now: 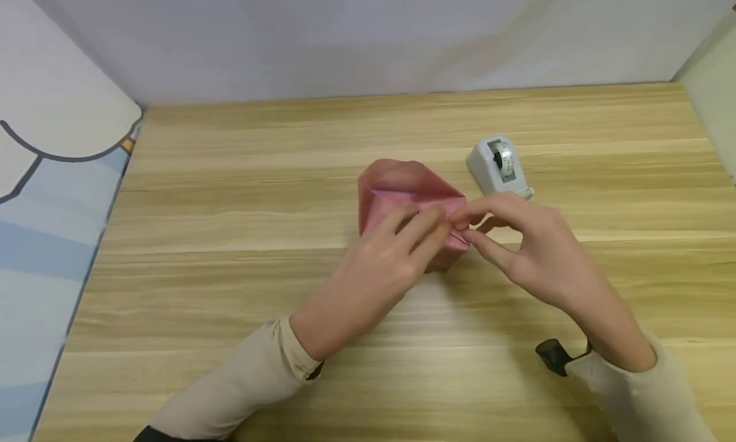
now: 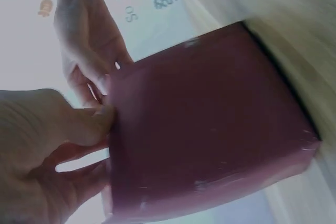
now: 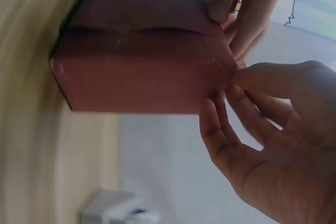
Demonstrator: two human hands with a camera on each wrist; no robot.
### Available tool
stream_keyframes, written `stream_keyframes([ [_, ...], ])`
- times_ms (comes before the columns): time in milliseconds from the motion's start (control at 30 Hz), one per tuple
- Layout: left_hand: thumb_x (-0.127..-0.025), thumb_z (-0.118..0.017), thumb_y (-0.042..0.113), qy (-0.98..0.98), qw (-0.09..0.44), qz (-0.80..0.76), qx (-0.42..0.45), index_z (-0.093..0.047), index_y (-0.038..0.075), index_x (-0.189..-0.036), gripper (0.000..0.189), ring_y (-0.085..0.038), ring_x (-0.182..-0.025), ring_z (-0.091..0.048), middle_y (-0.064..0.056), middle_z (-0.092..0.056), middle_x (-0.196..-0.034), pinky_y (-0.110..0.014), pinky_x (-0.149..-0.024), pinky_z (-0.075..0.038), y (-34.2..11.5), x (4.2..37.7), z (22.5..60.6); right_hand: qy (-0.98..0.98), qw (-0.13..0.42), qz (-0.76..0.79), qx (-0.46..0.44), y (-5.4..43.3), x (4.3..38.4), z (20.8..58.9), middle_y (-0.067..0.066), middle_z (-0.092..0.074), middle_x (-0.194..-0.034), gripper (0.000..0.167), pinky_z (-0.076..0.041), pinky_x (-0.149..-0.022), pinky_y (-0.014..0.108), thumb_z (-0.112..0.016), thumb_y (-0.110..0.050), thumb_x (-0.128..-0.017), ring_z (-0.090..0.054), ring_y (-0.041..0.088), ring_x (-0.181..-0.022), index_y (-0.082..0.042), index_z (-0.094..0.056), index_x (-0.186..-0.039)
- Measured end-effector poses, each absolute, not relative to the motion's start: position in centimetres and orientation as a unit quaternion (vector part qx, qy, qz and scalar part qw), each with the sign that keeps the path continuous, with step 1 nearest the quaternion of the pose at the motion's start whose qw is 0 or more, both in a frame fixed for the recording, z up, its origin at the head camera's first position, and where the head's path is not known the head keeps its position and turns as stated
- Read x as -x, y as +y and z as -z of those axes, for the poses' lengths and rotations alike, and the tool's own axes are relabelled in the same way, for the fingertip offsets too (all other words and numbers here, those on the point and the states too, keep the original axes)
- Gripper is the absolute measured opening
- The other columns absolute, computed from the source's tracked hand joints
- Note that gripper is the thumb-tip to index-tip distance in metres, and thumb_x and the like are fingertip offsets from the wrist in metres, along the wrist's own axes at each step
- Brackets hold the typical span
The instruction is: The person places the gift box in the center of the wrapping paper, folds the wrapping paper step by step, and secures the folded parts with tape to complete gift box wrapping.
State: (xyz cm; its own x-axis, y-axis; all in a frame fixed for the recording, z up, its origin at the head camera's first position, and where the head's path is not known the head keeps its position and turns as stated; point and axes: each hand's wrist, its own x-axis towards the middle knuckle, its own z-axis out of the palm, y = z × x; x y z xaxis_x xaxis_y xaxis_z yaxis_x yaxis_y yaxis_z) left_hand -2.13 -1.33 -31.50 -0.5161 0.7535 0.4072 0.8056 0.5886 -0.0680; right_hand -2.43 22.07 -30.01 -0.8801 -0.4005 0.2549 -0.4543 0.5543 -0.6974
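Observation:
A box-shaped parcel in pink-red wrapping paper [image 1: 391, 174] stands on the table, its upper end partly folded in and a loose flap rising at the far side. My left hand [image 1: 382, 260] lies over the near left of that end, fingers on the folded paper; in the left wrist view its thumb presses the side of the parcel [image 2: 194, 124] just under the upper edge. At the right corner my right hand [image 1: 531, 250] pinches a fold of paper between thumb and fingers, also visible beside the parcel [image 3: 142, 82] in the right wrist view. Whatever is inside is hidden.
A grey tape dispenser [image 1: 485, 174] with a roll of clear tape stands just behind the right hand. The wooden table [image 1: 230, 205] meets a pale wall [image 1: 368, 39] at the back and a printed panel [image 1: 63, 269] on the left.

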Motion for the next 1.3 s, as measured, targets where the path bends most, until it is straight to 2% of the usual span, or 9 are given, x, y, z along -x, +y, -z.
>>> stream_keyframes([
  [100, -0.101, -0.063, 0.003, -0.868, 0.211, 0.075, 0.443, -0.065, 0.007, -0.14, 0.039, -0.027, -0.126, -0.056, -0.007, -0.062, -0.144, -0.029, -0.108, -0.051, -1.1, 2.4, 31.8, -0.858, -0.025, -0.473, -0.198, 22.0, 2.7, 30.5, 0.001, -0.072, -0.11, 0.03, -0.056, -0.089, 0.015, -0.072, 0.009, -0.091, -0.066, 0.007, -0.099, -0.006, -0.071, -0.118],
  [200, -0.103, -0.061, 0.003, -0.863, 0.221, 0.073, 0.448, -0.065, 0.007, -0.141, 0.039, -0.027, -0.128, -0.055, -0.008, -0.062, -0.146, -0.029, -0.109, -0.051, -0.9, 2.7, 32.0, -0.848, -0.05, -0.503, -0.158, 21.9, 2.8, 30.8, 0.001, -0.068, -0.11, 0.026, -0.055, -0.09, 0.015, -0.069, 0.004, -0.095, -0.065, 0.008, -0.1, -0.004, -0.067, -0.119],
  [433, -0.104, -0.057, 0.003, -0.851, 0.257, 0.061, 0.454, -0.065, 0.005, -0.14, 0.037, -0.026, -0.124, -0.061, -0.008, -0.068, -0.138, -0.031, -0.113, -0.048, -0.5, 3.4, 32.9, -0.836, -0.025, -0.529, -0.143, 21.7, 3.1, 31.2, 0.004, -0.056, -0.121, 0.039, -0.054, -0.086, 0.013, -0.068, 0.01, -0.092, -0.06, 0.012, -0.102, 0.005, -0.052, -0.128],
  [533, -0.105, -0.056, 0.005, -0.848, 0.277, 0.068, 0.446, -0.066, 0.004, -0.139, 0.035, -0.026, -0.124, -0.062, -0.009, -0.069, -0.136, -0.032, -0.115, -0.047, -0.1, 3.6, 33.3, -0.825, -0.028, -0.553, -0.113, 21.6, 3.2, 31.5, 0.006, -0.055, -0.118, 0.043, -0.054, -0.084, 0.013, -0.066, 0.009, -0.094, -0.061, 0.011, -0.099, 0.005, -0.046, -0.132],
  [667, -0.106, -0.055, 0.007, -0.84, 0.323, 0.076, 0.429, -0.071, 0.002, -0.124, 0.025, -0.026, -0.117, -0.065, -0.011, -0.072, -0.125, -0.031, -0.11, -0.051, 0.4, 3.5, 33.9, -0.81, -0.036, -0.583, -0.061, 21.6, 3.2, 31.8, 0.006, -0.056, -0.119, 0.045, -0.053, -0.083, 0.012, -0.066, 0.004, -0.096, -0.061, 0.01, -0.095, -0.001, -0.045, -0.135],
  [800, -0.104, -0.06, 0.009, -0.83, 0.373, 0.079, 0.407, -0.075, 0.004, -0.111, 0.017, -0.026, -0.105, -0.066, -0.007, -0.074, -0.112, -0.033, -0.096, -0.056, 0.5, 3.2, 34.6, -0.802, -0.041, -0.594, -0.054, 21.6, 3.3, 32.0, 0.003, -0.054, -0.129, 0.043, -0.053, -0.088, 0.013, -0.066, 0.002, -0.097, -0.061, 0.011, -0.104, 0.0, -0.047, -0.136],
  [933, -0.102, -0.065, 0.013, -0.828, 0.399, 0.068, 0.387, -0.078, 0.007, -0.115, 0.02, -0.027, -0.104, -0.071, -0.003, -0.078, -0.113, -0.037, -0.092, -0.058, 0.4, 2.7, 35.0, -0.803, -0.049, -0.59, -0.069, 21.7, 3.6, 32.0, 0.003, -0.055, -0.133, 0.043, -0.054, -0.092, 0.013, -0.065, 0.002, -0.098, -0.061, 0.012, -0.113, 0.003, -0.048, -0.138],
  [1167, -0.102, -0.063, 0.013, -0.843, 0.383, 0.046, 0.375, -0.075, 0.006, -0.127, 0.028, -0.029, -0.116, -0.073, -0.007, -0.077, -0.125, -0.04, -0.105, -0.057, 0.6, 2.1, 35.2, -0.801, -0.066, -0.589, -0.084, 21.9, 3.9, 31.9, 0.004, -0.054, -0.137, 0.046, -0.052, -0.097, 0.013, -0.065, 0.0, -0.099, -0.059, 0.013, -0.119, 0.0, -0.048, -0.141],
  [1300, -0.102, -0.062, 0.01, -0.849, 0.387, 0.044, 0.357, -0.073, 0.004, -0.125, 0.026, -0.027, -0.117, -0.073, -0.008, -0.077, -0.124, -0.037, -0.106, -0.056, 1.0, 2.2, 35.3, -0.806, -0.05, -0.584, -0.088, 21.9, 3.9, 32.0, 0.001, -0.052, -0.137, 0.046, -0.053, -0.095, 0.014, -0.066, 0.002, -0.097, -0.059, 0.014, -0.117, -0.001, -0.049, -0.14],
])
